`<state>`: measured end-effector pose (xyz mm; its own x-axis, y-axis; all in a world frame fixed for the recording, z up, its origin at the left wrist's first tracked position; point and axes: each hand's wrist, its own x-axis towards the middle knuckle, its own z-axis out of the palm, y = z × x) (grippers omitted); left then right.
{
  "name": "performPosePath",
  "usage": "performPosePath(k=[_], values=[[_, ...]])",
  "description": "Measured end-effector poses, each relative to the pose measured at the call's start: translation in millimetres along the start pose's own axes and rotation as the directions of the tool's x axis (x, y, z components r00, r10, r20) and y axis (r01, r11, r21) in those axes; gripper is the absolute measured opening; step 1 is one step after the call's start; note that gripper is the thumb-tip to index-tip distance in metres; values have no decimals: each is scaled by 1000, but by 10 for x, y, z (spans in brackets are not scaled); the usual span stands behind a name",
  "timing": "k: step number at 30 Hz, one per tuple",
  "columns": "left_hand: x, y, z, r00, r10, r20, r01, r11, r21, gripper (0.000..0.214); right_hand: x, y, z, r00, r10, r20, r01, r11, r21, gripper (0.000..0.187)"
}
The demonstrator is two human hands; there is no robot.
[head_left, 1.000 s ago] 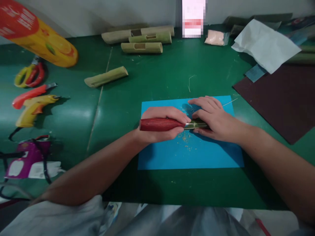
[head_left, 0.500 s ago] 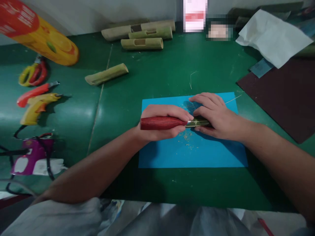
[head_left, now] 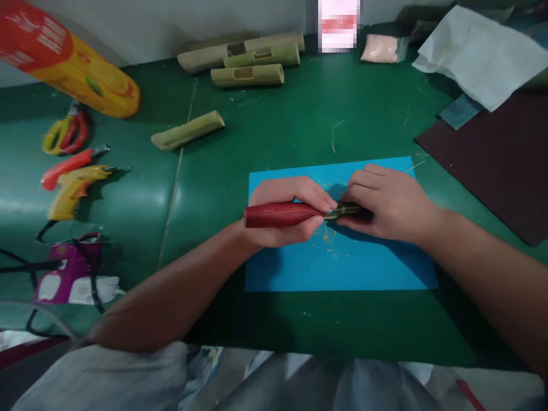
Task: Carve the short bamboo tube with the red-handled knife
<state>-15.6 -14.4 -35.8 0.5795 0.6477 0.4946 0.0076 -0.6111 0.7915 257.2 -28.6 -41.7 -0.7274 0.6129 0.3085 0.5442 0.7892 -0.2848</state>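
Observation:
My left hand is wrapped round the red wooden handle of a carving knife, whose short blade points right. My right hand is curled over a small green bamboo piece and presses it down on a blue mat. The blade meets the bamboo piece right between my two hands. Fine shavings lie on the mat just below the blade. Most of the bamboo piece is hidden under my right fingers.
Bamboo tubes lie at the back of the green table, one loose tube nearer. At the left lie scissors, an orange cutter, a yellow glue gun, a purple tool. A dark sheet and white paper are right.
My right fingers have curled in from lying flat and now bunch tighter over the bamboo piece. The knife hand holds its place; the view has shifted slightly.

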Motion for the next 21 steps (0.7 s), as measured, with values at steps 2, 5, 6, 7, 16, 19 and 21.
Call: performPosePath(k=[2, 5, 6, 7, 16, 19, 21], values=[[-6, -12, 10, 999, 27, -46, -27, 1000, -13, 11, -3, 7, 17, 1000, 7, -4, -7, 1000, 19, 34], [-20, -24, 30, 995, 57, -85, -58, 998, -14, 10, -4, 5, 28, 1000, 5, -16, -4, 999, 35, 32], [-23, -28, 36, 995, 52, -88, -54, 999, -11, 9, -4, 3, 27, 1000, 4, -17, -3, 999, 39, 30], [-25, -32, 40, 993, 51, -107, -53, 998, -17, 10, -4, 1, 26, 1000, 1, -19, 0, 999, 44, 29], [16, 0, -10, 998, 61, -35, -64, 993, -101, 13, -7, 2, 2, 1000, -9, -29, 11, 995, 101, 22], [13, 17, -34, 998, 55, 19, -54, 996, -72, 16, -5, -2, 4, 1000, -5, -23, 7, 994, 109, 22], [9, 26, -44, 998, 37, 46, -35, 999, -41, 16, -4, -5, 7, 1000, -6, -22, 8, 995, 103, 22]])
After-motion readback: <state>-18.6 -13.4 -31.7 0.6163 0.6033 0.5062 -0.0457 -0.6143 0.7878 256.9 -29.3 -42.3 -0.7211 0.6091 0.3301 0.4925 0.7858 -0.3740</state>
